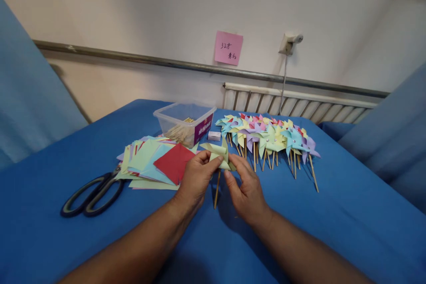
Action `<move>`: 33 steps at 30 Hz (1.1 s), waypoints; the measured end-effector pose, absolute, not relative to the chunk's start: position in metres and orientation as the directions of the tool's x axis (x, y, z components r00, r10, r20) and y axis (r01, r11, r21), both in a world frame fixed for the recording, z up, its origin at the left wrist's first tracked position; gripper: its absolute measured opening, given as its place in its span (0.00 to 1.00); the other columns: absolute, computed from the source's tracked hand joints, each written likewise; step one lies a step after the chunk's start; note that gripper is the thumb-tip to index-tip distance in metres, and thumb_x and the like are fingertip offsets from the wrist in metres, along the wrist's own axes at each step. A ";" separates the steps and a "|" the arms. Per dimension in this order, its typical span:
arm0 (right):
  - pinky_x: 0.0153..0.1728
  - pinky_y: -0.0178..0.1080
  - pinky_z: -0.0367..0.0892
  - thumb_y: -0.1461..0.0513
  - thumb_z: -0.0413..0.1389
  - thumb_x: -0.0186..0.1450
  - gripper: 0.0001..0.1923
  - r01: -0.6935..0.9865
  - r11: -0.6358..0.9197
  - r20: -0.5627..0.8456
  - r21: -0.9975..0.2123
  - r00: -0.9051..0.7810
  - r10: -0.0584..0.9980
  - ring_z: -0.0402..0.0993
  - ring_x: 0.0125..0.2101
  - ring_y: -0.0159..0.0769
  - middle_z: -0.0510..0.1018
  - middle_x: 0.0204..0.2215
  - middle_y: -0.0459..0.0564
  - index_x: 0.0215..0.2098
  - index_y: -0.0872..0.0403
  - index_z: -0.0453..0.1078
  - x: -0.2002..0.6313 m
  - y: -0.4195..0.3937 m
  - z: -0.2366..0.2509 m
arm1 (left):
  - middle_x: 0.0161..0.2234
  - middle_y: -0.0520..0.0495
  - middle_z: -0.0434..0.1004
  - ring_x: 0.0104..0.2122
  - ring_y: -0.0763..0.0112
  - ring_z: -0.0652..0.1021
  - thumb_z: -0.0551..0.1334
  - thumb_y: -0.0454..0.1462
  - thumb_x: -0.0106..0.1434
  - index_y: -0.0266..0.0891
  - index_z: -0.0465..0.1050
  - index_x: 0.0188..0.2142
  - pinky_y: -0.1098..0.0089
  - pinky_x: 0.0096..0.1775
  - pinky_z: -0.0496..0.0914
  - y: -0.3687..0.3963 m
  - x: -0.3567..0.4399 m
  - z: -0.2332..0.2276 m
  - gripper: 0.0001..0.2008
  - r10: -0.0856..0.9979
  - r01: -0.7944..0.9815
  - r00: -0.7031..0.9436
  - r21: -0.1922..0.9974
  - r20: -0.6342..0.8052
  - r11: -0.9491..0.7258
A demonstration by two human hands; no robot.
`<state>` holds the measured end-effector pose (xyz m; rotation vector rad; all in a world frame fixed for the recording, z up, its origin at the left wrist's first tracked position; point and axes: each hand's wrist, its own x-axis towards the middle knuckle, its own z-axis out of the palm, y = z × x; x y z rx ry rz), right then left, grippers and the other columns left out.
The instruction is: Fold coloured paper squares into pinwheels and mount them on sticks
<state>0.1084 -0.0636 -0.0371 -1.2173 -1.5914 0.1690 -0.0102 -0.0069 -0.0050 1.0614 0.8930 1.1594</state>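
A pale green paper pinwheel (217, 148) is held between my two hands above the table. My left hand (197, 173) pinches it from the left, the thumb pressed on its folded middle. From the right, my right hand (245, 186) grips the pinwheel's edge with fingers and thumb. A thin wooden stick (217, 191) slants down below the paper; whether it is fixed to the pinwheel is hidden by my fingers. Close to my left hand lies a red paper square (175, 163) on top of a pile of coloured sheets (143, 159).
Black-handled scissors (93, 195) lie left of the pile. Behind it stands a clear plastic box (166, 120) of sticks, with a small white box (214, 136) beside it. Many finished pinwheels (273, 137) lie at the back right on the blue tablecloth (319, 239). A radiator (299, 103) runs along the wall.
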 end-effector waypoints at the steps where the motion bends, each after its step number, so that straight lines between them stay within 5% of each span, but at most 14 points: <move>1: 0.56 0.47 0.64 0.62 0.50 0.68 0.21 0.605 0.470 0.641 -0.643 0.090 0.762 0.66 0.55 0.40 0.70 0.53 0.56 0.59 0.53 0.61 0.108 -0.064 -0.037 | 0.29 0.49 0.77 0.28 0.73 0.74 0.70 0.40 0.48 0.36 0.76 0.31 0.71 0.35 0.67 -0.007 -0.010 -0.005 0.12 0.981 -0.258 0.191 0.964 -0.016 0.066; 8: 0.53 0.51 0.66 0.62 0.50 0.67 0.25 0.586 0.445 0.664 -0.677 0.225 0.714 0.66 0.54 0.43 0.65 0.57 0.57 0.62 0.51 0.56 0.114 -0.061 -0.030 | 0.31 0.48 0.77 0.31 0.69 0.75 0.70 0.40 0.49 0.35 0.76 0.34 0.70 0.36 0.67 -0.009 -0.011 -0.002 0.14 0.975 -0.261 0.222 0.963 -0.011 0.070; 15: 0.59 0.53 0.57 0.61 0.51 0.67 0.22 0.673 0.459 0.711 -0.580 0.144 0.688 0.55 0.61 0.44 0.57 0.60 0.55 0.60 0.48 0.60 0.120 -0.067 -0.017 | 0.29 0.48 0.77 0.30 0.70 0.74 0.70 0.39 0.48 0.36 0.76 0.30 0.71 0.34 0.67 -0.016 -0.010 0.005 0.11 0.949 -0.136 0.314 0.990 0.004 0.041; 24: 0.56 0.51 0.61 0.62 0.51 0.67 0.16 0.579 0.483 0.663 -0.657 0.138 0.736 0.63 0.57 0.44 0.65 0.56 0.54 0.53 0.47 0.68 0.117 -0.065 -0.022 | 0.29 0.48 0.78 0.29 0.70 0.75 0.70 0.37 0.46 0.36 0.76 0.30 0.71 0.34 0.67 -0.017 -0.009 0.002 0.11 0.939 -0.186 0.339 0.976 -0.048 0.117; 29: 0.45 0.47 0.70 0.57 0.54 0.65 0.26 0.218 0.356 0.414 -0.909 0.366 0.834 0.71 0.48 0.43 0.68 0.54 0.59 0.60 0.51 0.57 0.113 -0.061 -0.029 | 0.26 0.48 0.77 0.25 0.72 0.74 0.71 0.37 0.46 0.35 0.75 0.29 0.71 0.31 0.67 -0.015 -0.010 0.003 0.11 0.953 -0.308 0.282 0.931 -0.109 0.198; 33: 0.36 0.41 0.71 0.55 0.61 0.59 0.24 -0.130 0.184 0.146 -0.974 0.256 0.956 0.75 0.33 0.36 0.77 0.36 0.51 0.50 0.53 0.62 0.101 -0.058 -0.037 | 0.26 0.49 0.76 0.25 0.71 0.75 0.70 0.39 0.49 0.35 0.74 0.30 0.71 0.31 0.68 -0.010 -0.012 0.000 0.11 0.966 -0.340 0.231 0.921 -0.116 0.191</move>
